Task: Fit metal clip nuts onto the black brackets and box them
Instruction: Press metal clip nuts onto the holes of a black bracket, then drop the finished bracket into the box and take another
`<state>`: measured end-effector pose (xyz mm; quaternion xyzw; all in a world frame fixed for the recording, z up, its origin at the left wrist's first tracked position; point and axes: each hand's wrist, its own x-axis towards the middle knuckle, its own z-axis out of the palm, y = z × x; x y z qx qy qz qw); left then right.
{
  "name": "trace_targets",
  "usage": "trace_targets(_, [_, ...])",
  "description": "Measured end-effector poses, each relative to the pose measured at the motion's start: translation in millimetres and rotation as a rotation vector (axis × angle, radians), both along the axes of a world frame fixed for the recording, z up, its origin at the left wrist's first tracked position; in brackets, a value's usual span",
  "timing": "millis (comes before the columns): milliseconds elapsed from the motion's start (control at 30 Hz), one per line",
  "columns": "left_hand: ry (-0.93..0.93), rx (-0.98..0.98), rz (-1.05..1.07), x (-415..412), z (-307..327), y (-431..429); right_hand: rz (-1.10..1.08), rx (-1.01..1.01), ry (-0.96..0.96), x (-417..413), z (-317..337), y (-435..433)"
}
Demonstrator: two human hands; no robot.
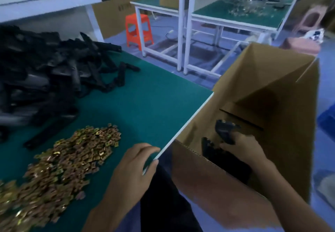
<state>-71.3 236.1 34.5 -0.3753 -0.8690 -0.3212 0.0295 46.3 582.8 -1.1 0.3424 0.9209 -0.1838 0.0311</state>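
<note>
Your right hand (243,150) is down inside the box (226,181), lower right of frame, fingers wrapped round one bracket (224,130). The bracket's long axis runs diagonally: free end points up-left toward the box's table-side wall, other end buried in your grip. Can't tell if a nut is fitted on it. The boxed brackets (213,152) lie just below-left of that hand, so I'd judge the drop short and straight down. Your left hand (134,166) rests on the table (145,104) corner, fingers loosely bent, holding nothing. It's nearer to the nuts (63,159) at lower left and the pile (45,68) at upper left.
</note>
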Motion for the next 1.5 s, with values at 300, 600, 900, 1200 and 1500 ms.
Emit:
trace_targets(300, [0.049,-0.050,0.653,-104,18,-130,0.128,-0.078,0.339,-44,0,-74])
trace_targets(600, [-0.197,-0.342,0.811,-181,11,-186,0.434,-0.469,0.636,-87,60,-194])
trace_targets(900, [-0.659,0.572,0.523,-70,51,-143,0.500,-0.990,0.542,-130,68,-250])
trace_targets(1200, [-0.805,0.266,0.347,-8,28,-132,0.505,-1.350,0.650,-152,78,-301])
trace_targets(1500, [-0.080,-0.220,0.838,-100,20,-213,0.974,-0.159,0.533,-156,38,-321])
